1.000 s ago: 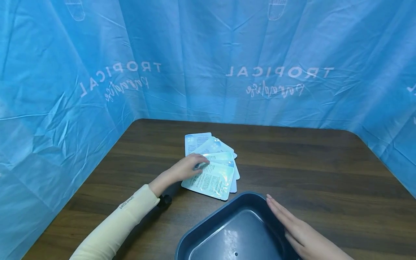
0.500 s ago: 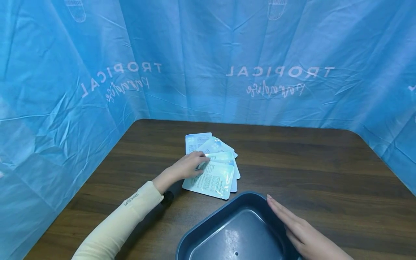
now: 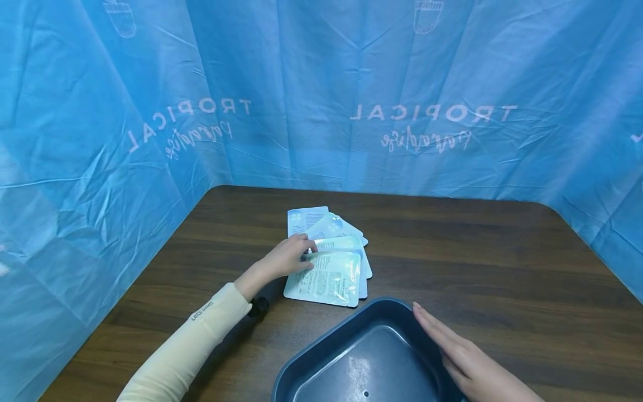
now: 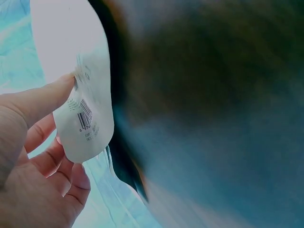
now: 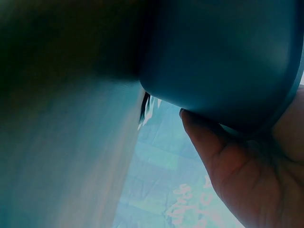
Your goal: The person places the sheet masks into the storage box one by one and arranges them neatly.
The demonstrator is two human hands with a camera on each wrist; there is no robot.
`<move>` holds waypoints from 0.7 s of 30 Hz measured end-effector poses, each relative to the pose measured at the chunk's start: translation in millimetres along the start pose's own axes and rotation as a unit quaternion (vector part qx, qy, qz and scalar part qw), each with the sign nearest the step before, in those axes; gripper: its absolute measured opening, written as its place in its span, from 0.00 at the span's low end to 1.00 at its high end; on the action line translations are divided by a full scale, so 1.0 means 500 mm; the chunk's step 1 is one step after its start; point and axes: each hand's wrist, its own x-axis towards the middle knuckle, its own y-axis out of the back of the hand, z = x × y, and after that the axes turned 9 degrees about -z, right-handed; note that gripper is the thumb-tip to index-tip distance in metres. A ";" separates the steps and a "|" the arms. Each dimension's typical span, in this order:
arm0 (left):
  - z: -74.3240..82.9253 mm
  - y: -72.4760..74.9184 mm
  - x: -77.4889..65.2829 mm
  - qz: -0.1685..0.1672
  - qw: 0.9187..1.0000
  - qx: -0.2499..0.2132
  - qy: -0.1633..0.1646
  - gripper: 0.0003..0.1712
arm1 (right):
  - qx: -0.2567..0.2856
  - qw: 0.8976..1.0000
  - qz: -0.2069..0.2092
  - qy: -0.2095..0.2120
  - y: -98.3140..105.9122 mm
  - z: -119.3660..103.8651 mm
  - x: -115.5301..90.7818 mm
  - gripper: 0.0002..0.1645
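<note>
Several pale blue and green sheet mask packets (image 3: 326,226) lie fanned out and overlapping on the table. My left hand (image 3: 288,258) is at the left side of the pile and pinches the top sheet mask packet (image 3: 329,282). In the left wrist view, the thumb (image 4: 52,97) presses the printed face of that packet (image 4: 88,128) near a barcode, with fingers behind it. To the right, my right hand (image 3: 469,360) rests with straight fingers against the outer wall of a dark blue plastic basin (image 3: 321,346). The right wrist view shows the basin's wall (image 5: 218,61) beside that hand.
A dark wood table (image 3: 502,268) carries everything. Blue printed sheeting (image 3: 321,84) hangs along its back and sides. The basin stands just in front of the packets, its near end cut off by the frame. A small black device (image 3: 258,306) sits under the left wrist.
The top packet has turned slightly, its near right corner shifting right. My left hand's fingertips have drawn back a little to the left. The right hand and basin have hardly moved.
</note>
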 end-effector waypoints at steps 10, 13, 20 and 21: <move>0.000 -0.006 -0.017 0.014 1.000 -0.019 0.017 0.10 | 0.008 0.999 -0.013 -0.035 0.000 0.000 -0.001 0.44; 0.002 -0.007 -0.031 0.027 0.999 -0.011 0.017 0.09 | 0.015 0.998 -0.022 -0.050 0.001 0.000 0.000 0.43; 0.009 -0.003 -0.067 0.079 0.997 0.002 0.016 0.06 | 0.015 0.999 -0.019 -0.038 0.003 0.001 -0.003 0.44; 0.012 -0.001 -0.071 0.088 0.996 0.000 0.014 0.06 | 0.014 0.999 -0.018 -0.037 0.003 0.001 -0.003 0.44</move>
